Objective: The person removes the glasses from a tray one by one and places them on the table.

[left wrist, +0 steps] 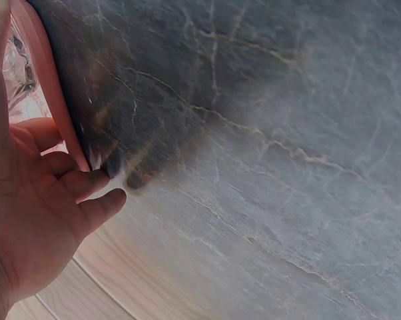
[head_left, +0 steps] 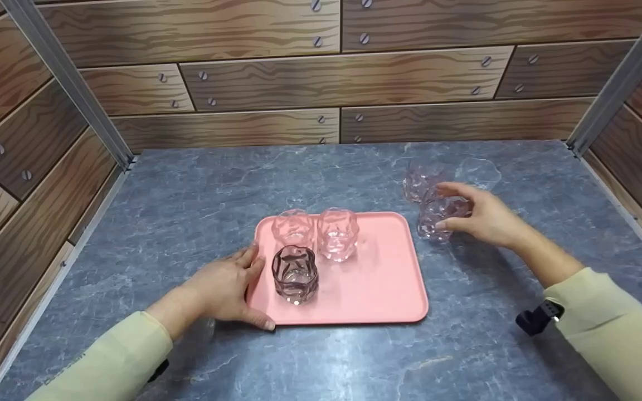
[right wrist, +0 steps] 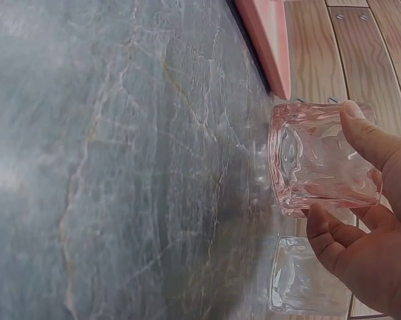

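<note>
My left hand [head_left: 223, 289] rests along the left edge of a pink tray [head_left: 377, 284], its thumb at the front left corner and its fingers spread against the rim. On the tray's left part stands a dark grey faceted glass [head_left: 295, 275]. Behind it are two glasses that look pink over the tray, one at the back left [head_left: 292, 229] and another beside it [head_left: 337, 236]. To the right of the tray, my right hand [head_left: 496, 221] grips a pinkish-tinted tumbler [right wrist: 317, 157] between thumb and fingers. The tumbler is upright, close over the tabletop.
Just behind the held tumbler stands a lilac-tinted glass [head_left: 418, 181]. A clear glass [head_left: 480, 171] is at the back right, partly behind the right hand. The marbled blue-grey table [head_left: 354, 356] is bounded by wood-patterned walls [head_left: 259, 83] at the back and both sides.
</note>
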